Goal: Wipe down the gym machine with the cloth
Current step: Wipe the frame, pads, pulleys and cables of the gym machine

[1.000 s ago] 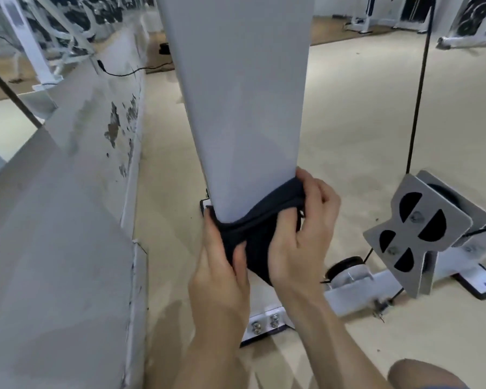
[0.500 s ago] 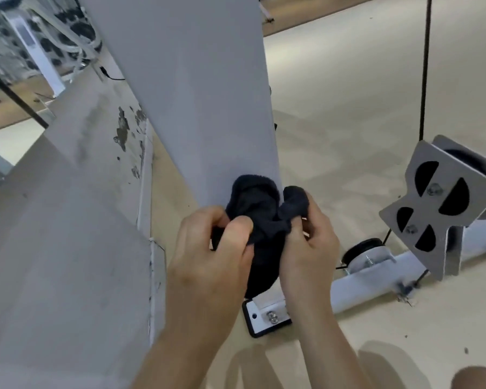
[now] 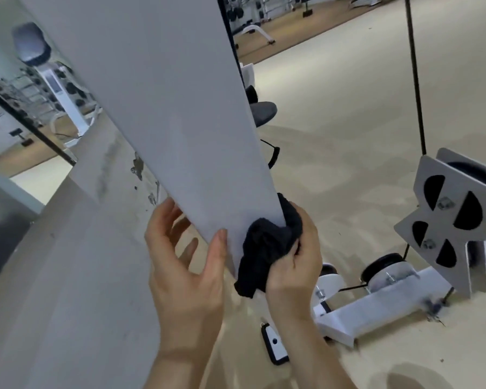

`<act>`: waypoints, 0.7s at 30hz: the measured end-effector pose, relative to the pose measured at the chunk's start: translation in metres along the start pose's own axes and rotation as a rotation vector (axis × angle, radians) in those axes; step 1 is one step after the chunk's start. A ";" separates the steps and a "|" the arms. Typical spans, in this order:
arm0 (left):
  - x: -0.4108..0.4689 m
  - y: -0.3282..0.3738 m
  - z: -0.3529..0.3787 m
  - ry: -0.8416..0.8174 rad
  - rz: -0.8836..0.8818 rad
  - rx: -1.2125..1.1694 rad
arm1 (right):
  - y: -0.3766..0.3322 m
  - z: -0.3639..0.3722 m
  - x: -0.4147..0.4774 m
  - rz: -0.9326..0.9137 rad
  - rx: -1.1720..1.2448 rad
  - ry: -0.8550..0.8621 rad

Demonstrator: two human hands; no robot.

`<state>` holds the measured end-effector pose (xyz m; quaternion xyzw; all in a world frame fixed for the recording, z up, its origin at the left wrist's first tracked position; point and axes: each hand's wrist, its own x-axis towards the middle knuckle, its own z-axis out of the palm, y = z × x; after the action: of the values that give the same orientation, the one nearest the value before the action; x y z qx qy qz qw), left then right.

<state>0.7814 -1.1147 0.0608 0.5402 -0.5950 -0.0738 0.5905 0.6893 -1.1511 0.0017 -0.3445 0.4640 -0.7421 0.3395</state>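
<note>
A gym: weight racks (image 3: 244,12) and a bench (image 3: 254,30) at the back; a cable (image 3: 415,80) and pulley (image 3: 385,265) nearby.

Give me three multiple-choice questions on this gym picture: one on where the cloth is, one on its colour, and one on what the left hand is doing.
1. Where is the cloth?
A. in a bucket
B. bunched against the white column near its lower edge
C. on a shelf

2. What colour is it?
A. black
B. yellow
C. white

3. How is the left hand?
A. balled in a fist
B. gripping the cloth
C. open, fingers spread

Answers:
1. B, the right hand holds it bunched against the column.
2. A, it looks black against the pale metal.
3. C, its fingers are spread and its thumb lies on the column.
</note>
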 end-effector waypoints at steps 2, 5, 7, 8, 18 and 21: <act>0.003 0.000 0.006 -0.052 -0.063 -0.117 | -0.030 0.017 0.011 -0.022 0.050 0.069; 0.000 -0.005 0.010 -0.075 -0.065 -0.135 | -0.097 0.048 0.038 -0.200 0.127 -0.041; -0.001 -0.009 0.010 -0.080 -0.071 -0.127 | -0.118 0.060 0.047 -0.364 0.032 -0.102; -0.001 -0.009 0.011 -0.094 -0.070 -0.163 | -0.115 0.061 0.047 -0.438 -0.032 -0.115; -0.003 -0.018 0.011 -0.116 -0.054 -0.311 | 0.079 -0.012 -0.010 0.005 -0.168 0.015; -0.010 -0.025 0.010 -0.185 -0.032 -0.302 | 0.079 -0.019 -0.015 0.271 -0.079 0.114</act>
<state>0.7844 -1.1231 0.0340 0.4456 -0.6203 -0.2209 0.6065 0.6964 -1.1569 -0.0800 -0.2490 0.5536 -0.6891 0.3958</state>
